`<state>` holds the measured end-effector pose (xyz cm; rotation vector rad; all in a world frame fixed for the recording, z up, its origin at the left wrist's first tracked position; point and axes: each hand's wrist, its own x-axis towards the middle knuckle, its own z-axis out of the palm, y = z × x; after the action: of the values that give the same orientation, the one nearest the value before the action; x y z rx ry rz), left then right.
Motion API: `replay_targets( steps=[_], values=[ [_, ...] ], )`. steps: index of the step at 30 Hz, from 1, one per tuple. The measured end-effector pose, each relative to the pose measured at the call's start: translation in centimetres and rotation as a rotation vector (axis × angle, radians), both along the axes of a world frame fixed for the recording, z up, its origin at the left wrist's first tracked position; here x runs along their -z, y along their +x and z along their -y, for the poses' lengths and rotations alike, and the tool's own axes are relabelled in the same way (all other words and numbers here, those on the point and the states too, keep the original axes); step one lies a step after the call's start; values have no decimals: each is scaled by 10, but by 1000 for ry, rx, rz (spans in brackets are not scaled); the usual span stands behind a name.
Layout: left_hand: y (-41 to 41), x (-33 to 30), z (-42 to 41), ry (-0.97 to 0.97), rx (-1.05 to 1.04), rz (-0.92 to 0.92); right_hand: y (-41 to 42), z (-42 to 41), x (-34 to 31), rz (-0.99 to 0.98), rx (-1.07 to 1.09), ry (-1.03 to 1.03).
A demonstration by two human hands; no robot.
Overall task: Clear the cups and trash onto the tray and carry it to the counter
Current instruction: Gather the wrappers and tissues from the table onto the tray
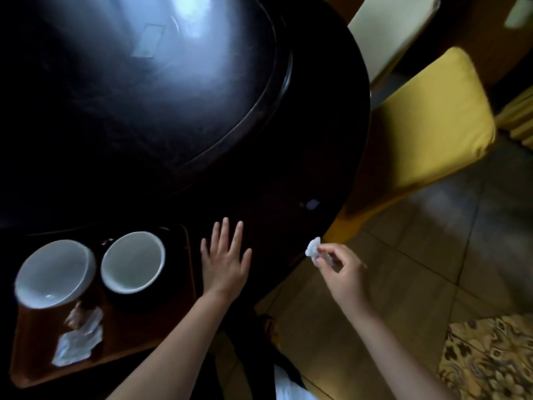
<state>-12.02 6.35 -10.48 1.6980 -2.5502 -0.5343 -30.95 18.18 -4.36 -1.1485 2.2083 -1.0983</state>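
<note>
A brown tray [150,332] lies on the dark round table at the lower left. Two white cups stand on it: one at the left [54,274], one to its right [133,262]. Crumpled white paper [78,340] lies on the tray in front of the cups. My left hand [226,262] rests flat on the table just right of the tray, fingers spread, holding nothing. My right hand [341,268] hovers past the table's edge and pinches a small white paper scrap [313,249] between thumb and fingers.
A dark raised turntable [161,90] fills the table's middle. A small pale spot [312,204] lies on the table near its right edge. A yellow-covered chair [432,122] stands close to the table at right, a white-backed chair [389,30] behind it. Tiled floor and a patterned cloth [490,356] lie at lower right.
</note>
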Motion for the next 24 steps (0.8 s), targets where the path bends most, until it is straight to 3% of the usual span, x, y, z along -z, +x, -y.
replay_targets(
  steps=[7,15,24],
  values=[
    [-6,26,-1,-53,-84,87,-88,78,29,-311,-2,1],
    [-5,28,1,-75,-85,114,-125,168,55,-450,-216,59],
    [-6,27,1,-74,-88,92,-102,121,64,-462,-380,-25]
  ],
)
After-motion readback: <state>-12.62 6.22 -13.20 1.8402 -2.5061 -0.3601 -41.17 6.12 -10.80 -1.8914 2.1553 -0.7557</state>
